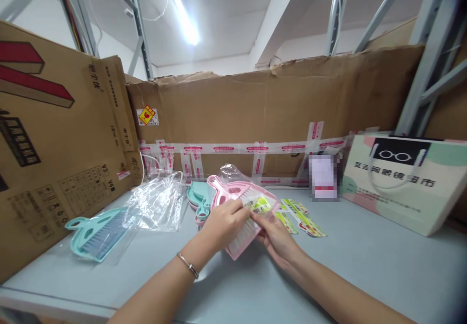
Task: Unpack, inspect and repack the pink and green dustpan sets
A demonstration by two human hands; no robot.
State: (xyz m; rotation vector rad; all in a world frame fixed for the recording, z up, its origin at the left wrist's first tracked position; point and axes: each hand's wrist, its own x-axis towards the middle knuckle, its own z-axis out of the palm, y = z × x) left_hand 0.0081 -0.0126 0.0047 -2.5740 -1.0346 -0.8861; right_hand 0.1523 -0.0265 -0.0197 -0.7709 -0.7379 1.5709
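Observation:
A pink dustpan and brush set point(237, 188) is held up in front of me, tilted, with clear plastic around its upper part. A green-and-yellow label card point(260, 205) lies over its front. My left hand point(228, 221) is closed at the dustpan's face, fingertips pinched beside the card. From the right, my right hand point(275, 239) grips the set's edge, thumb on the card and fingers behind. Just behind my left hand lie teal dustpans point(200, 195) with pink ones under them. More label cards point(304, 219) are spread to the right of my right hand.
A bagged teal dustpan and brush set point(98, 234) lies at the left. Next to it are crumpled clear bags point(156, 202). Cardboard boxes point(233, 105) stand along the back and left of the grey tabletop point(365, 270). A printed paper bag point(404, 183) stands at the right.

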